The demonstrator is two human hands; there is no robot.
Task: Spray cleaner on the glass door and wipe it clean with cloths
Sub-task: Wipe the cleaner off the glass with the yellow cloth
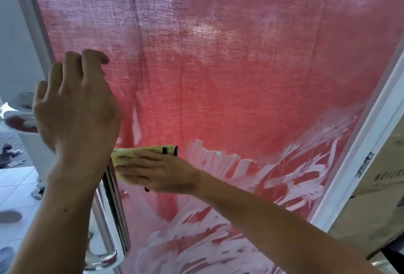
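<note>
1. Glass door [240, 65] fills view, red fabric [153, 22] behind it, white foam streaks [218, 160] low on pane.
2. Right hand [157, 171] flat, fingers straight, pressing yellow cloth [140, 152] on glass beside chrome handle [113, 208].
3. Left hand [74, 103] raised at door's left edge, fingers loosely curled, holding nothing.

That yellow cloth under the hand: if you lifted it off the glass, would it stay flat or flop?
Probably flop: the yellow cloth lies folded and bunched under the right hand, so it looks soft. It likely slides easily, since white foam streaks wet the glass door. It seems light; flat fingers alone pin it.
</note>
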